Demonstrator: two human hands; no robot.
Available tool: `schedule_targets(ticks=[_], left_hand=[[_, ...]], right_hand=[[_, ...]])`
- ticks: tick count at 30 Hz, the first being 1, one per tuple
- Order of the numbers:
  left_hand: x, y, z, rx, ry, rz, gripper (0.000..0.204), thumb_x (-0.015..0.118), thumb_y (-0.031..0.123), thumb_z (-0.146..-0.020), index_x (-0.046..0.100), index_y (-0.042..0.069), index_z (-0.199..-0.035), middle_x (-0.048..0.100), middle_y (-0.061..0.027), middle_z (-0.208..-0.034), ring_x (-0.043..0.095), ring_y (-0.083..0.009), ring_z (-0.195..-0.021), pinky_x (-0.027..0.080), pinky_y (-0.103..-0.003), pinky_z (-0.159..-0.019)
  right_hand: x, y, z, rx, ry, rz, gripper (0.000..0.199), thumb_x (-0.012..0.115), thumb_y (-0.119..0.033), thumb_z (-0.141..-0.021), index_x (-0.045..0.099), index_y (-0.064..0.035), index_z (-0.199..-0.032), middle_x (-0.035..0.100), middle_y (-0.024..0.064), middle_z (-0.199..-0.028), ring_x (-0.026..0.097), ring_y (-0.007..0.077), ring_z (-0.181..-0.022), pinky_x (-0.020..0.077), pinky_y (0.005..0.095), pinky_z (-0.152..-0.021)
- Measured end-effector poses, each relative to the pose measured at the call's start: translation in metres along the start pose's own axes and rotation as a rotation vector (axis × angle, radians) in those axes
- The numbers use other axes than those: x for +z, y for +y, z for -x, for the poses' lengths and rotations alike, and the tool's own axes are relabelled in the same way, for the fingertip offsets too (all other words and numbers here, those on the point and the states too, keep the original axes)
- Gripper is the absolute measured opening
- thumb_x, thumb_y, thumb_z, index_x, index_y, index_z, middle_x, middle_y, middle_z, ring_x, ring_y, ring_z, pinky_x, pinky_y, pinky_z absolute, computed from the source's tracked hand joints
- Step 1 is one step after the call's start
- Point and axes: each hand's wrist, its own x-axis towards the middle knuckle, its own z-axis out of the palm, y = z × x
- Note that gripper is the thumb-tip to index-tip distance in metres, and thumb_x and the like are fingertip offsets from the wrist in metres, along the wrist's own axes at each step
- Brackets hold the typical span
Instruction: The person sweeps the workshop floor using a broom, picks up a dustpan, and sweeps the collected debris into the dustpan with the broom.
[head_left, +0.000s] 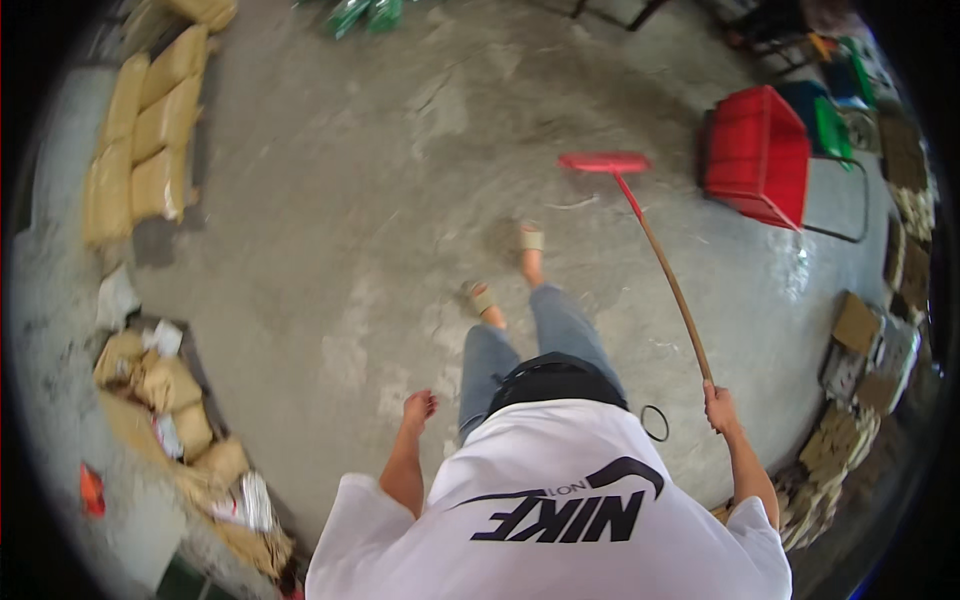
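My right hand is wrapped round the upper end of a broom's wooden handle. The broom slants away from me, and its wide red head rests on the concrete floor ahead. Bristles are too blurred to make out. At my left side hangs my left hand, its fingers curled in loosely with nothing seen in them. Between the two hands my feet in light slippers are apart, as in a stride.
A red plastic crate lies tipped at the right beside a black metal frame. Wrapped tan bundles line the far left, and torn brown sacks the near left. Boxes stand along the right edge. Green bundles lie far ahead.
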Motion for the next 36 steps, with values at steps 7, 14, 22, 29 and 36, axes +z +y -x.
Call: schedule_targets(ticks=[7,14,22,29,36], left_hand=[[-0.007,-0.057,0.040,0.074,0.172,-0.011,0.021,0.054,0.027,-0.084,0.057,0.008,-0.092,0.061,-0.0026,-0.077,0.057,-0.0125,-0.065,0.046,-0.028,-0.059],[-0.007,-0.109,0.074,0.226,0.199,0.008,0.024,0.052,0.030,-0.085,0.055,0.010,-0.098,0.060,-0.0030,-0.082,0.057,-0.0134,-0.073,0.045,-0.028,-0.066],[0.096,-0.325,0.086,-0.039,0.276,-0.024,0.025,0.051,0.027,-0.085,0.055,0.010,-0.102,0.060,-0.0043,-0.081,0.057,-0.0142,-0.071,0.045,-0.028,-0.061],[0.226,-0.367,0.074,0.024,0.073,-0.118,0.022,0.055,0.026,-0.084,0.056,0.009,-0.097,0.061,-0.0059,-0.084,0.059,-0.0163,-0.071,0.046,-0.029,-0.061],[0.252,-0.405,0.059,0.141,0.014,0.005,0.026,0.054,0.025,-0.086,0.050,0.008,-0.105,0.061,-0.0056,-0.085,0.060,-0.0190,-0.077,0.047,-0.032,-0.067]], right_hand=[[0.101,-0.142,-0.068,-0.632,-0.189,0.394,0.062,0.039,-0.050,-0.086,0.058,0.0076,-0.073,0.054,0.0309,-0.072,0.056,0.0445,-0.074,0.0415,0.0479,-0.065],[0.180,-0.197,-0.121,-0.729,-0.223,0.518,0.052,0.043,-0.047,-0.085,0.062,0.0016,-0.092,0.062,0.0211,-0.091,0.058,0.0372,-0.087,0.0443,0.0454,-0.077],[-0.096,0.223,-0.277,-0.548,0.048,0.585,0.057,0.042,-0.053,-0.085,0.063,-0.0003,-0.090,0.060,0.0241,-0.091,0.056,0.0399,-0.089,0.0435,0.0450,-0.078],[-0.312,0.448,-0.234,0.036,0.352,0.700,0.055,0.042,-0.047,-0.087,0.061,0.0039,-0.092,0.059,0.0257,-0.095,0.056,0.0388,-0.094,0.0443,0.0453,-0.081],[-0.277,0.550,-0.181,-0.014,0.287,0.639,0.055,0.041,-0.047,-0.087,0.061,0.0036,-0.089,0.060,0.0251,-0.093,0.057,0.0392,-0.090,0.0444,0.0463,-0.079]])
